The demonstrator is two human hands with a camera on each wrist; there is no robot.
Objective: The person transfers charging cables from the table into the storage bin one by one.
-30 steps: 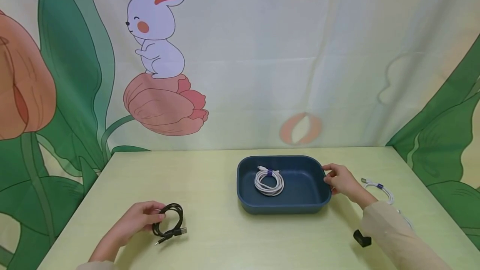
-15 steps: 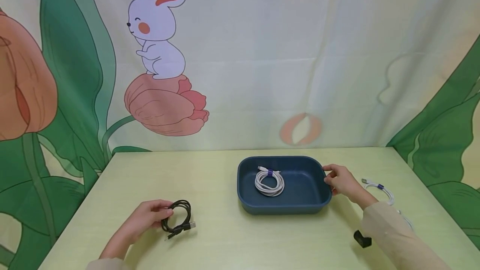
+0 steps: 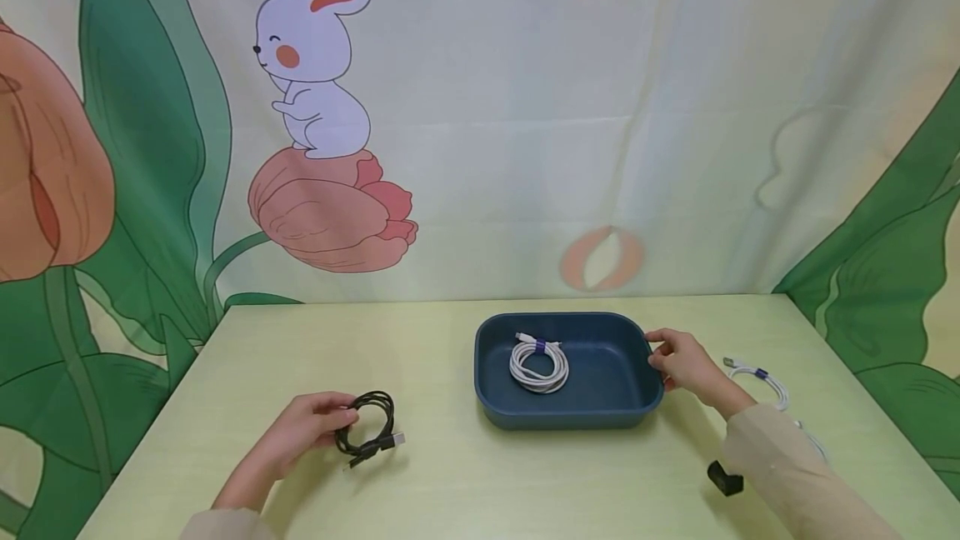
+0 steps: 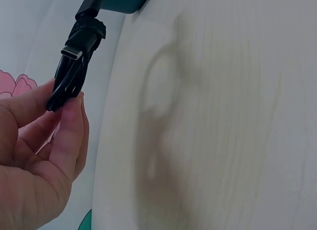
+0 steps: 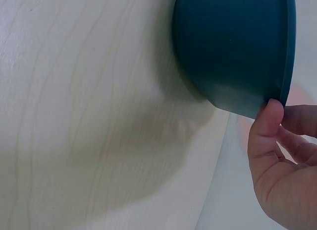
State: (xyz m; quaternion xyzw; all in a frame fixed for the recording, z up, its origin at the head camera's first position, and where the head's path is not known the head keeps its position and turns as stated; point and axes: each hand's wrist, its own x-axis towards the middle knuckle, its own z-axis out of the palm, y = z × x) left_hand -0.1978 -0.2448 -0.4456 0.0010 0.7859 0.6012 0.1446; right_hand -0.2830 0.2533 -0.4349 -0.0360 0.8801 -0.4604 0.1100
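My left hand pinches a coiled black USB cable between thumb and fingers, left of the bin. In the left wrist view the black cable hangs above the table, bound by a black strap, its USB-C plug showing; its shadow falls on the wood. My right hand grips the right end of a dark blue rectangular bin. The right wrist view shows the thumb and fingers of that hand pinching the rim of the bin. Inside the bin, toward its left, lies a coiled white cable with a purple tie.
Another white cable with a purple tie lies right of the bin, partly hidden by the right sleeve. A small black block-like object sits beside that sleeve. A printed curtain hangs behind the table.
My left hand has moved right and slightly away from me, carrying the black USB cable closer to the bin. The right hand and the bin have stayed in place.
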